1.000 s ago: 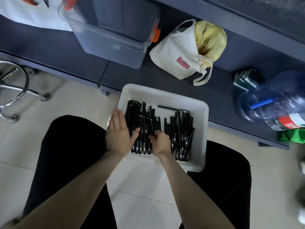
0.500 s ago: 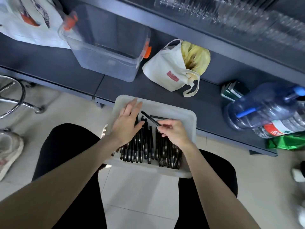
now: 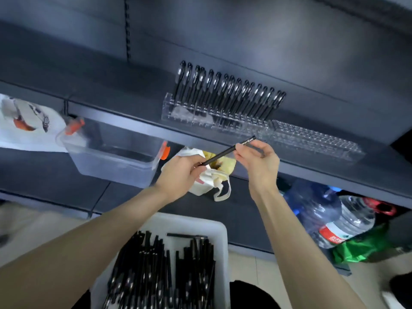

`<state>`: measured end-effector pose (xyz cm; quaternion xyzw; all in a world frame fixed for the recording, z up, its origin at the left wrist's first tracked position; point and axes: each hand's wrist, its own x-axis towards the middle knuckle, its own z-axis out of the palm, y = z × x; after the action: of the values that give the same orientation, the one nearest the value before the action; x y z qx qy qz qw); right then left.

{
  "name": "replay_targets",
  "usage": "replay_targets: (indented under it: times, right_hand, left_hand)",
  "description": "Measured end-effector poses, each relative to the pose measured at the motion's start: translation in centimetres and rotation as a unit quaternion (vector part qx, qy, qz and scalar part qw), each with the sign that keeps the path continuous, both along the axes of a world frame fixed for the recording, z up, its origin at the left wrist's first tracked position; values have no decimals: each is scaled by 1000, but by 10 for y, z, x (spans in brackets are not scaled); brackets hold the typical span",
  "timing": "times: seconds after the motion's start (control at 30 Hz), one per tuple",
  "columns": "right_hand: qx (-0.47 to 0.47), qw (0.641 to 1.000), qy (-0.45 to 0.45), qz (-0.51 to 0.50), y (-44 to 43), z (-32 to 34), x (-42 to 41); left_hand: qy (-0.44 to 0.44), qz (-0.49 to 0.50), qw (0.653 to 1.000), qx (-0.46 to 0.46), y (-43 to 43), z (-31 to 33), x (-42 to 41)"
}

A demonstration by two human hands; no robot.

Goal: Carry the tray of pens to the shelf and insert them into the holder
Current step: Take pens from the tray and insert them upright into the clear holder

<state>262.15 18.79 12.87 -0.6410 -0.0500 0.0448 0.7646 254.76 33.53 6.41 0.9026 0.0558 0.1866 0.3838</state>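
White rectangular plastic tray (image 3: 189, 220) at bottom of view, heaped with loose black pens (image 3: 160, 270). Clear acrylic slotted holder (image 3: 301, 139) on dark grey shelf (image 3: 111, 90), left part filled with upright pen row (image 3: 229, 94). Left hand (image 3: 180, 172), right hand (image 3: 260, 161) each pinch one end of single slim black pen (image 3: 225, 152), slanted, just before holder.

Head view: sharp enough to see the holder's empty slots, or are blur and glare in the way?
Head view, centre: the pen pinched by the left hand and right hand is fairly sharp. Head view, shelf: the holder looks smeared at its empty right end, slots hard to separate. Head view, top: soft sheen on the back panel, no harsh glare. Head view, edges: blurred, lines bowed.
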Motion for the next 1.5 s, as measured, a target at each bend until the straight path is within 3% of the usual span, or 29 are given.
replay_targets:
  times: [0.17, 0.3, 0.43, 0.7, 1.13, 1.5]
  right_hand:
    - [-79, 989, -126, -27, 8, 38, 34]
    - [-188, 951, -230, -88, 11, 64, 60]
    - [-239, 914, -305, -123, 15, 78, 79]
    - [-275, 892, -342, -108, 27, 75, 101]
    - [-435, 811, -385, -65, 34, 55, 109]
    - [-494, 790, -360, -39, 38, 71, 105]
  left_hand:
    - [-49, 47, 998, -12, -2, 24, 36]
    - [-103, 153, 982, 34, 15, 32, 54]
    - [-86, 265, 960, 34, 36, 33, 67]
    - [-48, 266, 961, -59, 62, 20, 86]
    - [-78, 274, 957, -60, 66, 8, 86]
    - [-72, 275, 956, -68, 64, 11, 84]
